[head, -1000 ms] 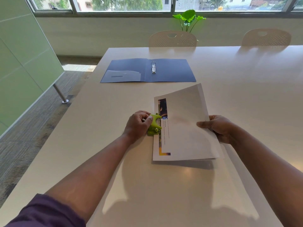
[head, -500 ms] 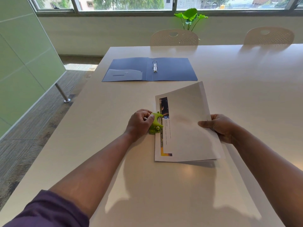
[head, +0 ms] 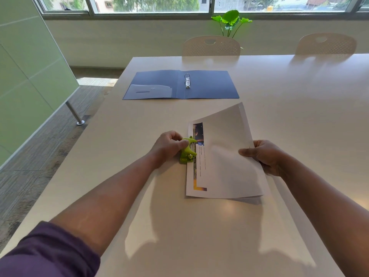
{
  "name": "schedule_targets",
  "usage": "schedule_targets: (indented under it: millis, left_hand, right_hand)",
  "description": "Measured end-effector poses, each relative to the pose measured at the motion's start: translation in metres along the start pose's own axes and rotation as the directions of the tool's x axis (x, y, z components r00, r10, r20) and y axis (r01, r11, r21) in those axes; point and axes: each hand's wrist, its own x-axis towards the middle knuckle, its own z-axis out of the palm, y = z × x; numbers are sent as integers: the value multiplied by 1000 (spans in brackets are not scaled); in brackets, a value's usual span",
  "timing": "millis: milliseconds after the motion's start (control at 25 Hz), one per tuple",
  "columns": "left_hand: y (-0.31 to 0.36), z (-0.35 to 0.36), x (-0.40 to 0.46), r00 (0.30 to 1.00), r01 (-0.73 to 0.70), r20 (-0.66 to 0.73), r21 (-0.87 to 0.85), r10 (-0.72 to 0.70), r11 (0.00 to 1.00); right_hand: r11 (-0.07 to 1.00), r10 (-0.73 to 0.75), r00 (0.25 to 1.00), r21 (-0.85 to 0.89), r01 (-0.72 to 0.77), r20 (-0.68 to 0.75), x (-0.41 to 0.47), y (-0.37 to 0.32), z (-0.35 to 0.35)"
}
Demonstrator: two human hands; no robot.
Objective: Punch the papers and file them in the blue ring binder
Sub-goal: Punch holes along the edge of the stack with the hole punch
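A small green hole punch (head: pixel 187 150) sits on the table with the left edge of a stack of white papers (head: pixel 223 156) slid into its slot. My left hand (head: pixel 167 146) grips the punch from the left, thumb on its lever. At the stack's right edge my right hand (head: pixel 263 154) pinches the papers, and their far right corner curls up off the table. The blue ring binder (head: pixel 209 84) lies open and flat farther back, its metal rings (head: pixel 187 80) upright at the spine.
The long white table (head: pixel 299 100) stretches right and back. Two beige chairs (head: pixel 211 46) stand at its far side with a green plant (head: pixel 231 21) behind them. A table leg (head: pixel 74 114) and carpeted floor lie to the left.
The papers and both hands have held their place at the punch; only the head camera has shifted slightly.
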Motion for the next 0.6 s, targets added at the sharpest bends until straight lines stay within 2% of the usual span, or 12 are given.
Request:
schedule_targets:
  millis: [80, 200, 440, 600]
  left_hand:
    - [15, -10, 3, 974, 175, 148, -6, -172, 985]
    - [35, -21, 14, 914, 294, 264, 96, -309, 951]
    - [55, -19, 38, 864, 291, 225, 506, -450, 812]
    - [56, -19, 50, 824, 256, 231, 662, -517, 704]
  right_hand:
    - [1000, 3, 1000, -6, -3, 7, 0, -1, 0]
    - [1000, 7, 1000, 1, -7, 17, 3, 0, -2]
    - [1000, 17, 999, 10, -17, 31, 8, 1, -6]
    - [999, 32, 999, -7, -32, 44, 13, 0, -6]
